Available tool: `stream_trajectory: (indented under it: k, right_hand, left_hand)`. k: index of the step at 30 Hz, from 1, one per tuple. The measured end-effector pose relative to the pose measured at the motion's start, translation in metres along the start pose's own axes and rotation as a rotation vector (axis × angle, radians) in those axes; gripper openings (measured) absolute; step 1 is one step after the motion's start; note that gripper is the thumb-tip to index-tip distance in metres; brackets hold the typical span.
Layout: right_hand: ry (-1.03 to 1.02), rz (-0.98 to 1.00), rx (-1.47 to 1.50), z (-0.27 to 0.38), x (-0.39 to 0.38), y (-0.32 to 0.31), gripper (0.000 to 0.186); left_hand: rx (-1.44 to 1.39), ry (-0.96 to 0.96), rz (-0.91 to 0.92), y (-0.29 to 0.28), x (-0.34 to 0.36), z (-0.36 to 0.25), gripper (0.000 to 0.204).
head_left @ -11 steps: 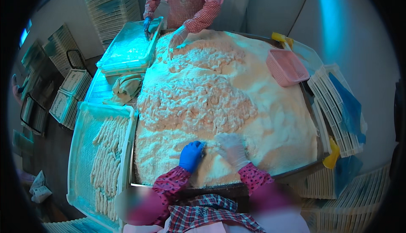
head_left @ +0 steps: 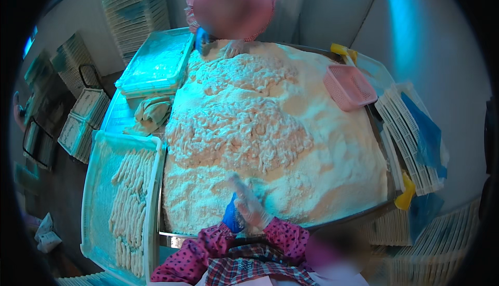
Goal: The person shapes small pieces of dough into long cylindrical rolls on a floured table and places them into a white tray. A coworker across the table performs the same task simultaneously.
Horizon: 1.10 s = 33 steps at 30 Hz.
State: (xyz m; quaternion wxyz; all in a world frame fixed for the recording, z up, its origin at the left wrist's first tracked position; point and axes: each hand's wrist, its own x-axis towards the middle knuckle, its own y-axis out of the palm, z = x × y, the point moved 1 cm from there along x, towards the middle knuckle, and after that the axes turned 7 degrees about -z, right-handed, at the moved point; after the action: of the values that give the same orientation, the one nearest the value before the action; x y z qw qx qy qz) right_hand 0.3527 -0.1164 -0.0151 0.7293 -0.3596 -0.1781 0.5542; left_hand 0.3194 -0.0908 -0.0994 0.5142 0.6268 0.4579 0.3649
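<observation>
My left hand (head_left: 232,219), in a blue glove, and my right hand (head_left: 253,207), in a thin whitish glove, meet palm to palm at the near edge of the powder bed. The right fingers are stretched out across the left hand. The left fingers are mostly hidden behind them, and anything between the palms cannot be made out. Beyond my hands lies a heap of flour-coated pieces (head_left: 234,130) on a broad layer of pale powder (head_left: 332,166). To the left, a white tray (head_left: 94,192) bears rows of long coated strips (head_left: 127,197).
A co-worker (head_left: 234,5) leans over the far side, gloved hands at a second heap (head_left: 244,73). Stacked trays (head_left: 156,60) and a crumpled cloth (head_left: 153,113) sit far left. A pink basket (head_left: 351,87) and leaning white trays (head_left: 408,135) line the right edge.
Both my hands have lifted from the powder and drawn back toward me. My right hand has crossed left onto the blue-gloved one. The co-worker has bent forward over the far heap.
</observation>
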Motion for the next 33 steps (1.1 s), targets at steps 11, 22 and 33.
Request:
stream_trajectory:
  k: [11,22,33]
  right_hand:
    - [-0.44,-0.61,-0.575,-0.033,0.139,-0.032,0.03]
    - [-0.358,-0.561,-0.698,-0.016,0.159,-0.022,0.029]
    - [-0.165,-0.489,0.068,-0.015,0.158,-0.064,0.014]
  left_hand:
    - [0.328,-0.166,-0.437,0.071,0.051,-0.185,0.052]
    - [2.178,0.348,-0.703,-0.114,0.001,-0.551,0.051]
    - [1.339,-0.087,-0.839,-0.123,0.051,-0.53,0.046]
